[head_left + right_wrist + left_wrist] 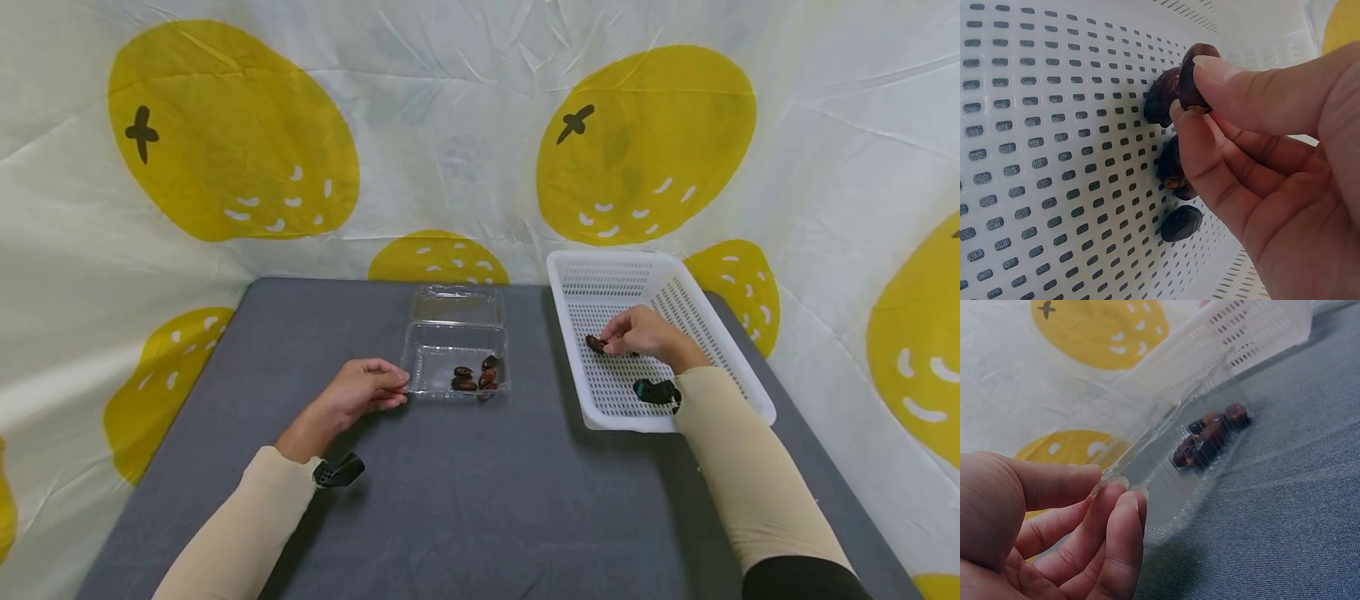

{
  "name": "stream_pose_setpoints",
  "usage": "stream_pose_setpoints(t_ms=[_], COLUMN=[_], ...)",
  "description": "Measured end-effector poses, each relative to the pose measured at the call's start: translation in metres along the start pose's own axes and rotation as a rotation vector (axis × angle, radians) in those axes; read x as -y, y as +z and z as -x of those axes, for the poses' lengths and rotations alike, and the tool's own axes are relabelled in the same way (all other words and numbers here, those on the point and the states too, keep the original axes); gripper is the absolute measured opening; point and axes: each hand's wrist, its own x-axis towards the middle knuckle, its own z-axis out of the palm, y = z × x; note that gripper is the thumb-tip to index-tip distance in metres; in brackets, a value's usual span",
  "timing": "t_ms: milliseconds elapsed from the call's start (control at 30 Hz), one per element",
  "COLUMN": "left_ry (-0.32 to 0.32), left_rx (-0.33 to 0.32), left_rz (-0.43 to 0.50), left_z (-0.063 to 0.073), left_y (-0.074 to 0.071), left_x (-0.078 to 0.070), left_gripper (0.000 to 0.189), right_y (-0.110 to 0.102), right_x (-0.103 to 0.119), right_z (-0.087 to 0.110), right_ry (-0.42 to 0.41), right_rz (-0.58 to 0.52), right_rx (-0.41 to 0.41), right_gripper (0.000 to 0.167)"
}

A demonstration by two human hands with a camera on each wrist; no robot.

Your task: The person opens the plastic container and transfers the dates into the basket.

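Note:
A clear plastic clamshell box (442, 358) stands with its lid raised, several brown dates (464, 384) lying in its right half. My left hand (366, 387) pinches the box's left rim between thumb and fingers, seen close up in the left wrist view. Inside a white perforated basket (577, 379), my right hand (643, 332) pinches a dark date (1192, 78) between thumb and fingertips. More dates, among them a small dark one (1182, 224), lie on the basket floor below that hand, some partly hidden by the fingers.
Both containers rest on a grey table (465, 500), the basket at the back right near the table's edge. Behind hangs a white cloth (450, 167) printed with yellow fruit shapes. Each wrist wears a small black camera, such as the left one (339, 472).

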Motion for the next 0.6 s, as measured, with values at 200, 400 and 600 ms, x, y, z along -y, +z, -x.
stream_pose_setpoints(t_ms=[200, 400, 600], left_ry=[0.008, 0.001, -0.005], left_rx=[0.005, 0.002, -0.008], left_rz=[-0.006, -0.005, -0.013], left_z=[0.0012, -0.0008, -0.0002], left_y=[0.0001, 0.0009, 0.0006], left_x=[-0.0005, 0.0011, 0.0010], left_gripper=[0.017, 0.014, 0.020], right_y=[0.0009, 0.0022, 0.0037], right_x=[-0.0034, -0.0056, -0.0078], right_z=[-0.0023, -0.0058, -0.0087], right_ry=[0.023, 0.036, 0.039], right_rz=[0.028, 0.035, 0.041], right_rx=[0.013, 0.039, 0.054], right_gripper=[0.027, 0.028, 0.025])
